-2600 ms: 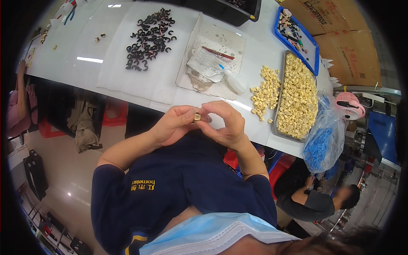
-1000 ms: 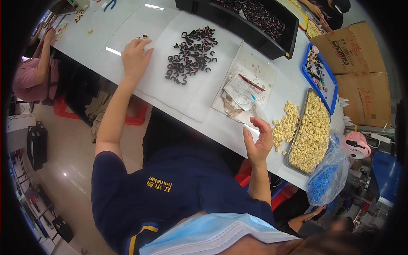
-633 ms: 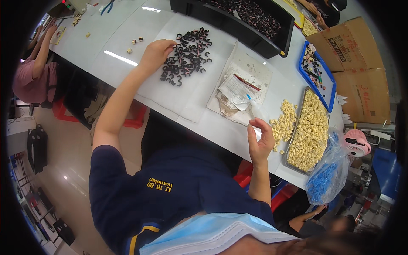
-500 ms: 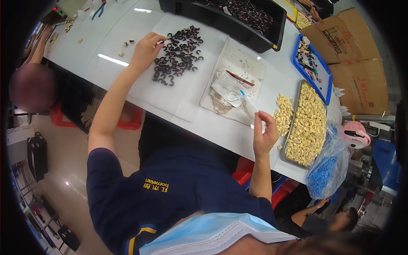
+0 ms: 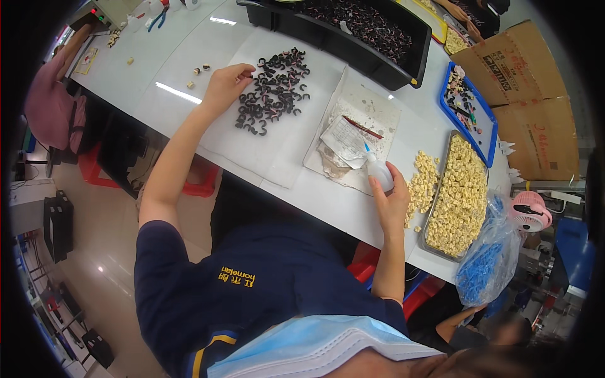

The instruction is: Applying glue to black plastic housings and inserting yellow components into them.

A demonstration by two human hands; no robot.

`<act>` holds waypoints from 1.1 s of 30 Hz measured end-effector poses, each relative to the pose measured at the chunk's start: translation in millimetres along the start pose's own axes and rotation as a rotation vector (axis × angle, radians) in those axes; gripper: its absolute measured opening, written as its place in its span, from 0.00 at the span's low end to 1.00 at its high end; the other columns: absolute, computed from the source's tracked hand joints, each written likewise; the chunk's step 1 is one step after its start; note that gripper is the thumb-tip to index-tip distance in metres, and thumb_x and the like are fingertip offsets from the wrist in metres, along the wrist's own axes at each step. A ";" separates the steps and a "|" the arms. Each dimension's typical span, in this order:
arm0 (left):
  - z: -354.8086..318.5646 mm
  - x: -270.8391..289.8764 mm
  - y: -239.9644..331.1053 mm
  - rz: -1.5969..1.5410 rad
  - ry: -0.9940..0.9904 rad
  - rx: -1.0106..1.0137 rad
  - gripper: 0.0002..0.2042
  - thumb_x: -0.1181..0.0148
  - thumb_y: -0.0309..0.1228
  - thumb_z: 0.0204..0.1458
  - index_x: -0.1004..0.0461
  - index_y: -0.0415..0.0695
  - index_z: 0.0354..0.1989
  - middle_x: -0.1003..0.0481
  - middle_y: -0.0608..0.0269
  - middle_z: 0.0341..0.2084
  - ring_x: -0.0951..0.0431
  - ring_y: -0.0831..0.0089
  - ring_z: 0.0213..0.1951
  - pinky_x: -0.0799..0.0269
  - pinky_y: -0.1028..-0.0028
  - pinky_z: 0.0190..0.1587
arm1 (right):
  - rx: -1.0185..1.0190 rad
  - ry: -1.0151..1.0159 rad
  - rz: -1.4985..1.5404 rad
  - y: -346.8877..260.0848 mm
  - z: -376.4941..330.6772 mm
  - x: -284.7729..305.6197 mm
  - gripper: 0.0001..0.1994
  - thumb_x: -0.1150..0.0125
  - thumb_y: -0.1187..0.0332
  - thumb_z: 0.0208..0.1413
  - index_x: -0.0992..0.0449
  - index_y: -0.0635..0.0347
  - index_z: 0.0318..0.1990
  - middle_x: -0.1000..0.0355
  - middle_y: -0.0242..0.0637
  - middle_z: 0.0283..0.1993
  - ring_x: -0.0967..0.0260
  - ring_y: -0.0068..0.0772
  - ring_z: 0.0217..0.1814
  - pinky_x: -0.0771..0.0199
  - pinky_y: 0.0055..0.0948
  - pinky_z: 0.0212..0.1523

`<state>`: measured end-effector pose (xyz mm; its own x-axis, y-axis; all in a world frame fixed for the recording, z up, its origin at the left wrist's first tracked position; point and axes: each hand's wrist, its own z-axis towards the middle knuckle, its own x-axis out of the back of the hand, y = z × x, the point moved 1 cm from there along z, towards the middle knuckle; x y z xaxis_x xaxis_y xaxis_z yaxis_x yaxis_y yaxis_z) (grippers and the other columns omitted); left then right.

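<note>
My left hand [image 5: 228, 87] is at the left edge of a spread of small black C-shaped pieces [image 5: 274, 94], some showing pink. Its thumb and fingers are pinched together; whatever lies between them is too small to make out. My right hand [image 5: 394, 200] grips a white squeeze bottle [image 5: 380, 174] with a blue nozzle tip, thumb on one side and fingers on the other. The bottle is tilted, its tip over a stained white board [image 5: 378, 113]. On that board lie a crumpled paper [image 5: 343, 140] and a dark red stick [image 5: 363, 127].
Small cream-coloured pieces fill a tray [image 5: 430, 242] at right, with a loose heap [image 5: 422, 179] beside it. Farther back stand a blue tray [image 5: 490, 142] and a black bin [image 5: 328, 43]. A cardboard box [image 5: 535, 126], pink fan [image 5: 531, 211] and plastic bag [image 5: 485, 271] line the right side.
My right hand has closed around the squeeze bottle, which now stands more clearly off the board. My left hand stays by the black pieces. The whole view has shifted slightly.
</note>
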<state>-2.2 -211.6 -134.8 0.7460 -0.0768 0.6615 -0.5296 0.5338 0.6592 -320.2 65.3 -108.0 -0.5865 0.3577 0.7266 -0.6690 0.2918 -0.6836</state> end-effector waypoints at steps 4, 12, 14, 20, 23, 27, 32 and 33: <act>-4.0 6.6 0.6 -0.063 0.030 0.000 0.10 0.43 0.22 0.47 0.26 0.40 0.40 0.25 0.57 0.27 0.25 0.67 0.29 0.30 0.75 0.34 | 0.076 0.039 0.034 1.8 2.0 -4.1 0.20 0.35 0.67 0.47 0.30 0.65 0.48 0.28 0.40 0.38 0.29 0.28 0.37 0.30 0.23 0.35; 0.9 -1.2 -8.2 0.039 -0.057 -0.072 0.07 0.42 0.23 0.47 0.24 0.39 0.35 0.29 0.61 0.29 0.30 0.72 0.27 0.33 0.76 0.33 | 0.048 0.044 0.055 7.0 1.6 -8.2 0.20 0.36 0.66 0.45 0.30 0.63 0.45 0.29 0.44 0.40 0.30 0.40 0.41 0.31 0.31 0.41; -1.0 -1.8 -6.4 0.060 -0.047 -0.010 0.08 0.42 0.23 0.47 0.24 0.40 0.36 0.27 0.58 0.30 0.25 0.68 0.30 0.31 0.74 0.34 | 0.059 0.070 0.071 7.1 1.4 -8.6 0.19 0.36 0.67 0.46 0.30 0.64 0.45 0.29 0.43 0.40 0.30 0.38 0.40 0.31 0.30 0.41; -20.1 15.6 29.6 -0.647 0.083 0.294 0.11 0.50 0.24 0.55 0.32 0.36 0.45 0.26 0.60 0.32 0.23 0.74 0.35 0.28 0.80 0.37 | -0.044 0.176 0.539 9.9 -1.6 -8.0 0.18 0.38 0.69 0.50 0.33 0.64 0.47 0.31 0.37 0.41 0.32 0.28 0.42 0.32 0.24 0.42; -52.1 18.6 67.8 -0.877 -0.050 0.413 0.10 0.48 0.27 0.55 0.32 0.38 0.45 0.26 0.59 0.32 0.24 0.74 0.34 0.29 0.79 0.38 | -0.095 0.173 0.820 12.3 -4.1 -6.6 0.19 0.39 0.72 0.50 0.35 0.62 0.49 0.32 0.34 0.43 0.33 0.25 0.43 0.33 0.23 0.43; -109.7 -13.5 126.9 -1.342 -0.303 0.587 0.09 0.44 0.24 0.51 0.28 0.37 0.40 0.26 0.60 0.36 0.26 0.75 0.38 0.32 0.80 0.42 | -0.249 0.111 1.315 14.1 -11.8 -11.6 0.18 0.40 0.76 0.50 0.35 0.60 0.49 0.31 0.33 0.43 0.34 0.23 0.41 0.33 0.22 0.42; -153.1 -69.8 176.6 -1.570 -0.412 0.692 0.13 0.43 0.19 0.49 0.30 0.37 0.45 0.26 0.60 0.37 0.27 0.78 0.39 0.31 0.81 0.42 | -0.281 0.050 1.698 7.9 -21.5 -21.8 0.14 0.43 0.70 0.54 0.33 0.60 0.48 0.30 0.34 0.41 0.39 0.20 0.34 0.38 0.19 0.32; -157.7 -75.5 180.7 -1.556 -0.446 0.712 0.13 0.44 0.20 0.50 0.30 0.38 0.45 0.26 0.60 0.37 0.27 0.78 0.38 0.31 0.82 0.41 | -0.337 0.032 1.771 6.0 -23.7 -22.7 0.14 0.44 0.66 0.55 0.32 0.60 0.47 0.30 0.35 0.41 0.43 0.19 0.28 0.42 0.18 0.27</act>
<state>-90.6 23.5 -122.0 0.5906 -0.3767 -0.7136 0.3499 -0.6773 0.6472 -300.1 80.0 -130.3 -0.4156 0.4262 -0.8035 0.7900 -0.2686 -0.5511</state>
